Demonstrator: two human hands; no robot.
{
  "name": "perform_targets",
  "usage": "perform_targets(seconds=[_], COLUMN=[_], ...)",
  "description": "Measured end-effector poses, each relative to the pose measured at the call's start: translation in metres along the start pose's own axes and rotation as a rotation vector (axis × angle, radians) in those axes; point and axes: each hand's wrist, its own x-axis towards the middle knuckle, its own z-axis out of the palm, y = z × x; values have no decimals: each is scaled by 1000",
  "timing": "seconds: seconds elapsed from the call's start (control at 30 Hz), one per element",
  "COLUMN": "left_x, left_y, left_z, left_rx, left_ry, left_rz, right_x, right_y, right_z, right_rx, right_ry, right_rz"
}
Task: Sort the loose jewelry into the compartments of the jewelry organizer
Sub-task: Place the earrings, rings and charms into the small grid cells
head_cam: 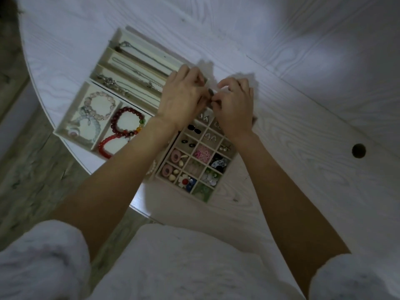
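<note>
Across the white table (281, 126), the jewelry organizer (65, 124) lay nearly full: chains in long slots running away to the right, bracelets (127, 124) alongside, earrings in the small grid (194, 161). Above the grid's far end, left hand (181, 100) and right hand (233, 105) met with curled fingers, pinching a small dark piece (211, 92), possibly an earring; its direction was unclear. Little seemed left.

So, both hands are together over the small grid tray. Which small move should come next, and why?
Probably lower the small dark piece, pinched between the left hand and right hand, into a free cell of the grid tray just below. Most visible cells already hold earrings; the cells under the hands are hidden, so check first.
</note>
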Motion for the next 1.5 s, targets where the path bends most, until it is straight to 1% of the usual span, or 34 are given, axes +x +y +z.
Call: perform_targets(seconds=[0.1, 0.23, 0.43, 0.53, 0.73, 0.93, 1.03, 1.17, 1.3, 1.5], left_x=[-2, -8, -9, -8, -11, -11, -10, -14, -17, -11], left_y=[-1, -3, -2, -1, -5, 0, 0, -3, 0, 3], left_z=[0, -5, -7, -6, -3, -4, -4, -3, -4, -2], left_rx=[109, 85, 70, 89, 128, 98, 114, 103, 68, 91], left_ry=[-21, -17, -28, -58, -64, -73, -94, -74, -49, -90], left_rz=[76, 117, 173, 171, 152, 109, 123, 123, 101, 141], right_x=[-7, -21, -27, -27, -22, -19, -15, -9, -6, -8], right_y=[3, 13, 18, 17, 18, 21, 25, 34, 37, 35], right_z=[-3, -7, -8, -10, -13, -13, -15, -17, -19, -19], right_rx=[52, 59, -27, -76, -210, -202, -195, -187, -157, -157], right_ry=[7, 114, 31, -10, -24, -10, -14, -41, -47, -76], right_rz=[-1, -52, -120, -150, -169, -242, -297, -364, -337, -306])
